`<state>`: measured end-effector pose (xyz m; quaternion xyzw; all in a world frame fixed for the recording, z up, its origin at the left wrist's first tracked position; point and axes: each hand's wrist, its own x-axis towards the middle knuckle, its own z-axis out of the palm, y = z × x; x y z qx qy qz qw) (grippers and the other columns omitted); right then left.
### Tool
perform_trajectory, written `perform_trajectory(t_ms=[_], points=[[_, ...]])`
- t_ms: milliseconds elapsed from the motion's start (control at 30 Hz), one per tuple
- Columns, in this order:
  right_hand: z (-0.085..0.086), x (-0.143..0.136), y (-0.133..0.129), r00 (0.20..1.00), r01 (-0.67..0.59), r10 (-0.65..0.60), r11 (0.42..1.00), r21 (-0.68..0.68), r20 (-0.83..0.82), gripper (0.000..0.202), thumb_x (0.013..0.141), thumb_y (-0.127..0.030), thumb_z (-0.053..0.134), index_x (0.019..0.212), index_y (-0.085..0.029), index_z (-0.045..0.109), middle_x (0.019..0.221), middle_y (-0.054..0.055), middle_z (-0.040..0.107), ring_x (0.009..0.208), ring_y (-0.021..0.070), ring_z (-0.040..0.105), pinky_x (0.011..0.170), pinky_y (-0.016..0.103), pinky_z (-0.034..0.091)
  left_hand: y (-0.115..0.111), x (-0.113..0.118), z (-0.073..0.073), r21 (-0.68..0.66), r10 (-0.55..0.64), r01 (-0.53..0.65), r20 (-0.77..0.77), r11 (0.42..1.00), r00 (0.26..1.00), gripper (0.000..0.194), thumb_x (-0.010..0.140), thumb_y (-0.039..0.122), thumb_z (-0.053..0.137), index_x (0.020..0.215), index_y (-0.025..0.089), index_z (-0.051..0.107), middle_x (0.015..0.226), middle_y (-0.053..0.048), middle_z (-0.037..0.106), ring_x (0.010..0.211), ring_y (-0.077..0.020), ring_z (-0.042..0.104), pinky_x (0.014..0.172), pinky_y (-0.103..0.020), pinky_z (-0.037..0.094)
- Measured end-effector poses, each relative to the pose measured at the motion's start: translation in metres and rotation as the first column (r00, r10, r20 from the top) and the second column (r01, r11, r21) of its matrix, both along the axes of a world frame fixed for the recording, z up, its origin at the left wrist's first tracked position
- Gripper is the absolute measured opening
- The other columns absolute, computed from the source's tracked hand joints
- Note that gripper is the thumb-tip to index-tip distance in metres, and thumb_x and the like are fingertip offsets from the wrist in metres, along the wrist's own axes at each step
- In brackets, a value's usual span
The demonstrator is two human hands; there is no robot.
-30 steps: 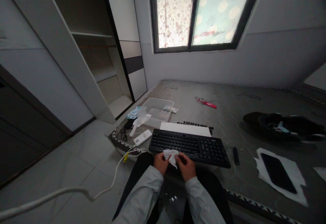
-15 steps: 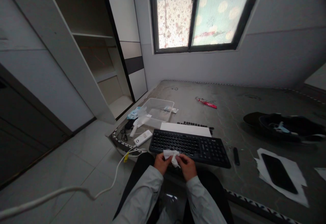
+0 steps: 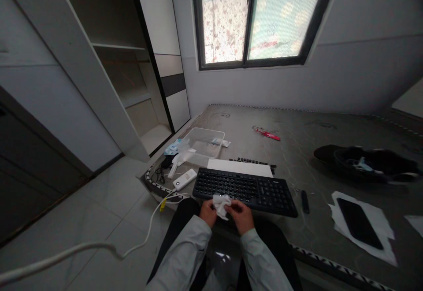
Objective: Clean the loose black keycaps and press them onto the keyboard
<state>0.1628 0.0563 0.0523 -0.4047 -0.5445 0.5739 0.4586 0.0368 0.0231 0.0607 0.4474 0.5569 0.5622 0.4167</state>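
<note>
A crumpled white tissue is pinched between my two hands, just over the near edge of a black keyboard. My left hand grips its left side, and my right hand has its fingertips closed on the right side. The keyboard lies face up, partly over a white board. Loose black keycaps line up along the board's far side. The tissue and my fingers hide part of the keyboard's front edge.
A clear plastic box and a white power strip with its cable stand at left. To the right are a small black bar, a phone on white paper and a black cap. A red packet lies farther back.
The tissue has been turned and bunched differently between my fingers, with more of it showing. The keyboard and the things around it look unmoved apart from a slight view shift.
</note>
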Motion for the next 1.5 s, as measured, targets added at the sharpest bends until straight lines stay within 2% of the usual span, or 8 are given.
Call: perform_trajectory(t_ms=[300, 567, 733, 833, 967, 1267, 1400, 1500], points=[[-0.009, 0.002, 0.006, 1.000, 0.008, -0.009, 0.999, 0.039, 0.021, 0.030, 0.067, -0.034, 0.060, 0.089, -0.015, 0.066, 0.086, 0.007, 0.068, 0.084, 0.0236, 0.061, 0.080, 0.038, 0.046, 0.001, -0.001, -0.005, -0.055, 0.131, -0.134, -0.054, 0.989, 0.990, 0.032, 0.058, 0.031, 0.067, 0.083, 0.010, 0.068, 0.080, -0.009, 0.070, 0.073, -0.0223, 0.063, 0.068, -0.032, 0.050], [0.000, 0.005, 0.000, 0.998, -0.044, 0.047, 0.997, 0.062, -0.039, 0.044, 0.069, -0.024, 0.055, 0.112, -0.019, 0.054, 0.096, 0.006, 0.066, 0.091, 0.0216, 0.060, 0.081, 0.036, 0.047, -0.001, 0.002, -0.003, -0.019, 0.107, -0.111, -0.142, 0.994, 0.984, 0.034, 0.060, 0.035, 0.066, 0.084, 0.011, 0.069, 0.079, -0.010, 0.070, 0.073, -0.0232, 0.063, 0.068, -0.032, 0.049], [0.002, 0.005, 0.000, 0.998, -0.059, 0.060, 0.997, 0.041, -0.021, 0.050, 0.071, -0.024, 0.053, 0.120, -0.018, 0.043, 0.089, 0.006, 0.067, 0.084, 0.0196, 0.061, 0.075, 0.034, 0.048, -0.002, 0.002, 0.005, -0.086, 0.117, -0.113, 0.041, 0.990, 0.992, 0.035, 0.060, 0.038, 0.065, 0.079, 0.009, 0.069, 0.074, -0.009, 0.070, 0.066, -0.0194, 0.062, 0.062, -0.028, 0.048], [0.003, 0.003, 0.001, 0.997, 0.024, -0.019, 0.998, 0.061, -0.081, 0.040, 0.071, -0.025, 0.054, 0.111, -0.021, 0.048, 0.095, 0.006, 0.064, 0.085, 0.0191, 0.060, 0.071, 0.032, 0.049, 0.001, 0.002, 0.001, -0.151, 0.117, -0.086, 0.211, 0.985, 0.970, 0.038, 0.058, 0.039, 0.068, 0.078, 0.007, 0.068, 0.068, -0.008, 0.069, 0.058, -0.0157, 0.060, 0.057, -0.025, 0.047], [0.008, 0.007, 0.001, 0.996, 0.079, -0.089, 0.957, 0.278, 0.023, 0.013, 0.074, -0.024, 0.049, 0.076, -0.020, 0.062, 0.110, 0.006, 0.056, 0.101, 0.0202, 0.052, 0.086, 0.035, 0.040, 0.005, 0.001, -0.008, -0.143, 0.077, -0.038, 0.283, 0.989, 0.956, 0.038, 0.060, 0.038, 0.067, 0.081, 0.006, 0.067, 0.068, -0.007, 0.068, 0.055, -0.0130, 0.058, 0.054, -0.023, 0.045], [0.028, 0.015, -0.005, 0.953, 0.134, -0.240, 0.884, 0.448, 0.187, 0.025, 0.077, -0.029, 0.046, 0.095, -0.021, 0.061, 0.107, 0.008, 0.055, 0.100, 0.0215, 0.049, 0.075, 0.032, 0.044, 0.002, 0.002, 0.007, -0.069, 0.090, -0.086, 0.050, 0.994, 0.995, 0.042, 0.059, 0.038, 0.067, 0.088, 0.008, 0.067, 0.087, -0.012, 0.069, 0.078, -0.0228, 0.062, 0.073, -0.033, 0.048], [0.028, 0.018, -0.007, 0.933, 0.002, -0.212, 0.809, 0.588, 0.290, 0.028, 0.079, -0.024, 0.041, 0.099, -0.025, 0.061, 0.112, 0.005, 0.054, 0.103, 0.0209, 0.047, 0.088, 0.038, 0.035, 0.001, 0.003, 0.006, -0.055, 0.054, -0.056, -0.041, 0.997, 0.998, 0.040, 0.061, 0.037, 0.065, 0.089, 0.008, 0.066, 0.087, -0.011, 0.069, 0.080, -0.0235, 0.063, 0.074, -0.034, 0.048], [0.023, 0.019, -0.004, 0.891, -0.022, -0.257, 0.799, 0.601, 0.374, 0.025, 0.079, -0.026, 0.044, 0.097, -0.026, 0.062, 0.098, 0.003, 0.062, 0.094, 0.0198, 0.052, 0.087, 0.038, 0.033, 0.000, 0.003, 0.005, -0.040, 0.050, -0.053, -0.082, 0.998, 0.995, 0.039, 0.062, 0.037, 0.065, 0.089, 0.009, 0.067, 0.086, -0.011, 0.069, 0.079, -0.0235, 0.063, 0.073, -0.033, 0.048]])
